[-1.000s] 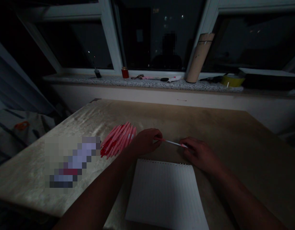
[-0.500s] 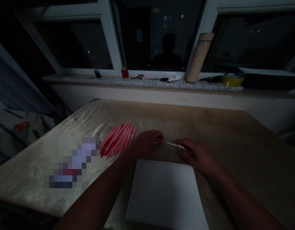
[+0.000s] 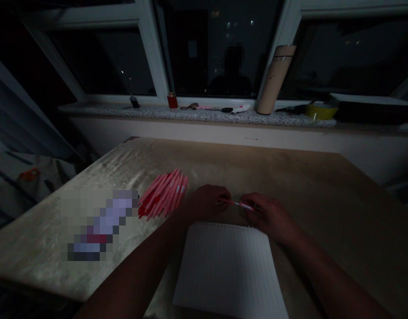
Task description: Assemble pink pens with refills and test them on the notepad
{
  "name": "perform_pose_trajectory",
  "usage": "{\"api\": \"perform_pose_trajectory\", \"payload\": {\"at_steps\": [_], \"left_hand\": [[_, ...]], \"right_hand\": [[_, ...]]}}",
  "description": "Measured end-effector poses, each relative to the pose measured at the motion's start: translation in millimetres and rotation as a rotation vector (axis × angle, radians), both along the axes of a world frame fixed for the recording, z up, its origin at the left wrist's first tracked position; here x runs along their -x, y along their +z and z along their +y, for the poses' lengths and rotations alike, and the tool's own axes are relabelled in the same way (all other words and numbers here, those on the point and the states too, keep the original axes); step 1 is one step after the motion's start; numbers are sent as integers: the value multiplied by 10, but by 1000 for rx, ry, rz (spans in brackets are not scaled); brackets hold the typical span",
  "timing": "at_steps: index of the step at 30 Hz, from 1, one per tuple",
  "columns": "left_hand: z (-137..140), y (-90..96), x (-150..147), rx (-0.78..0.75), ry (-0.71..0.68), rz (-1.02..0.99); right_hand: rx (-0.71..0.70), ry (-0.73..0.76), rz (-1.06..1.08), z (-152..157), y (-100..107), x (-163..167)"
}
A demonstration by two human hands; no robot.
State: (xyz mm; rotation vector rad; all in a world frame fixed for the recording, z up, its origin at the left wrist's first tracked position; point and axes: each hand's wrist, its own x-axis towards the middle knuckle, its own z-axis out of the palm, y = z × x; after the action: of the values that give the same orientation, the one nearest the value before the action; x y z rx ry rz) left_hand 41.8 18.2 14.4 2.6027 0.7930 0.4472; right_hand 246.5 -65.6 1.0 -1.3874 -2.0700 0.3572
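Above the notebook, my left hand (image 3: pixel 207 201) is closed on one pink end of a pen. My right hand (image 3: pixel 268 215) is closed round the pen's pink barrel (image 3: pixel 246 206). A short length of pale, thin refill (image 3: pixel 236 203) shows between the two pink parts. The fingertips are partly hidden in the dim light. Just below my hands lies a spiral notebook (image 3: pixel 229 270), its lined page facing up. To the left of my left hand is a pile of pink pens (image 3: pixel 167 192).
A blurred-out bluish item (image 3: pixel 107 221) lies on the left of the table (image 3: pixel 290 173). Along the windowsill (image 3: pixel 197 116) stand a small red jar (image 3: pixel 172 100), a tall tan cylinder (image 3: pixel 277 82), a roll of yellow tape (image 3: pixel 321 110) and small items.
My hands have come closer together, the right one moving left. Less of the pale refill shows between the pink parts of the pen. The notebook and pile of pens stay put.
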Motion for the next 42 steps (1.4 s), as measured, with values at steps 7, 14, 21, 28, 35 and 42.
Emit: {"api": "perform_pose_trajectory", "payload": {"at_steps": [7, 14, 21, 28, 35, 42], "left_hand": [[-27, -7, -18, 47, -19, -15], [-36, -8, -10, 80, -18, -40], [-25, -19, -8, 73, -28, -45], [-43, 10, -12, 84, -17, -46], [-43, 24, -5, 102, -22, -43], [-52, 35, -7, 141, -28, -37]], "right_hand": [[-29, 8, -20, -8, 11, 37], [-37, 36, -28, -22, 28, 35], [-50, 40, -18, -17, 22, 42], [-65, 43, -16, -18, 28, 38], [-75, 32, -24, -27, 26, 21], [-78, 31, -27, -31, 5, 11]]}}
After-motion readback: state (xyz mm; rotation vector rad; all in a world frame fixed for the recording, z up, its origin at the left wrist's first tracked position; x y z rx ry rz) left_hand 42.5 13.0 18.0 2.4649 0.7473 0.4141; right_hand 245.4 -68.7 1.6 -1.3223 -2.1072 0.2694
